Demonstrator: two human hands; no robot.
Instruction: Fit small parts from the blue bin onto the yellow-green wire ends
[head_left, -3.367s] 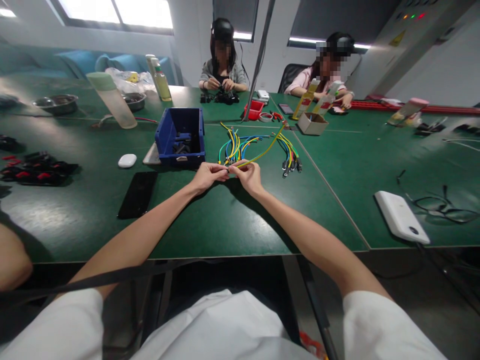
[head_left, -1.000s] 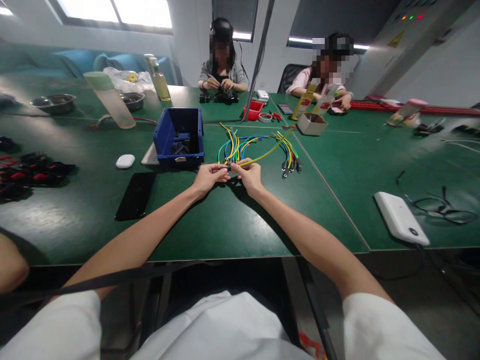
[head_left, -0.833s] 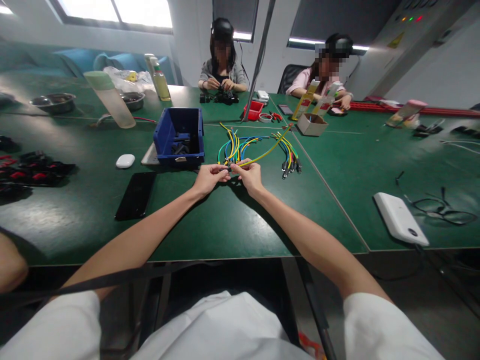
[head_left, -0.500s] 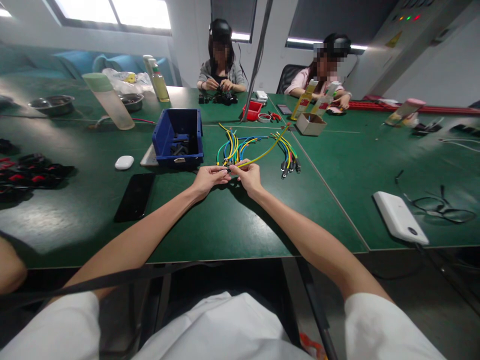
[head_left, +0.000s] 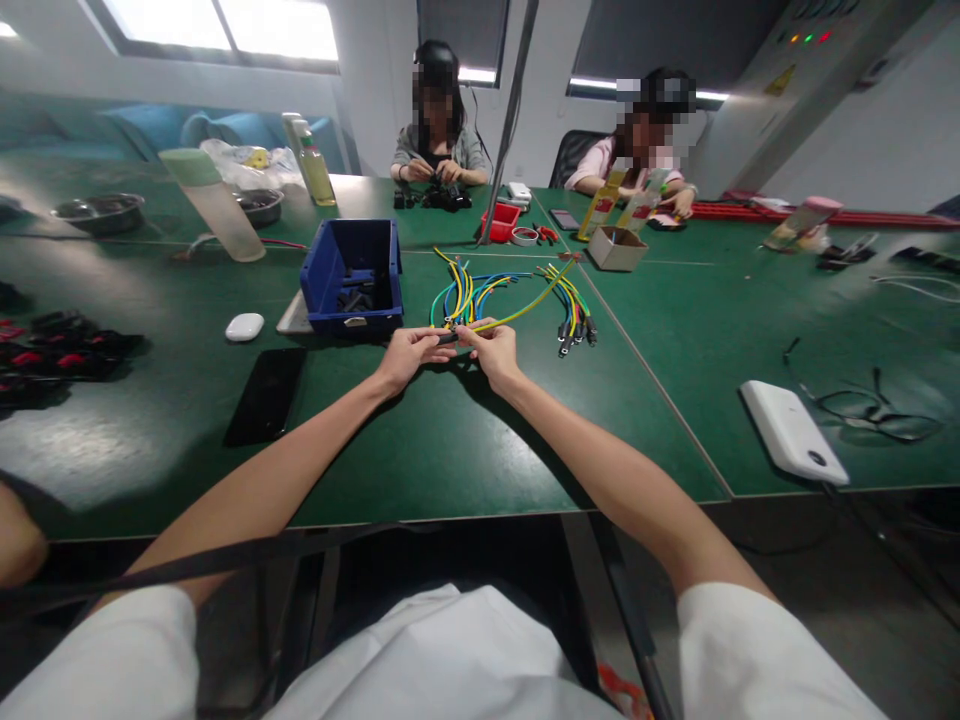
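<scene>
In the head view, a black sleeve [head_left: 448,338] is pinched between the thumb and fingertips of the left hand [head_left: 409,355], and a yellow-green wire [head_left: 525,308] is gripped close to its near end by the right hand [head_left: 495,352]. The two hands are held almost fingertip to fingertip above the near middle of the green table [head_left: 420,440]. Compared with half a second ago, more of the sleeve's length is exposed along the left fingertips, while the positions of both hands are little altered. From this it may be judged that the grip on the sleeve has been adjusted and that the work is centred on where sleeve and wire meet; whether the wire's end is inside the sleeve cannot be told, as it is covered by the fingers. The wire's far end is stretched to the far right, over a bundle of wires with black ends [head_left: 576,310]; contact between them cannot be made out. Just beyond the hands, a loose wire pile [head_left: 467,295] is spread. To the left, dark pieces [head_left: 356,300] are held in a blue bin [head_left: 316,290], and a phone [head_left: 265,397] is laid nearer.
</scene>
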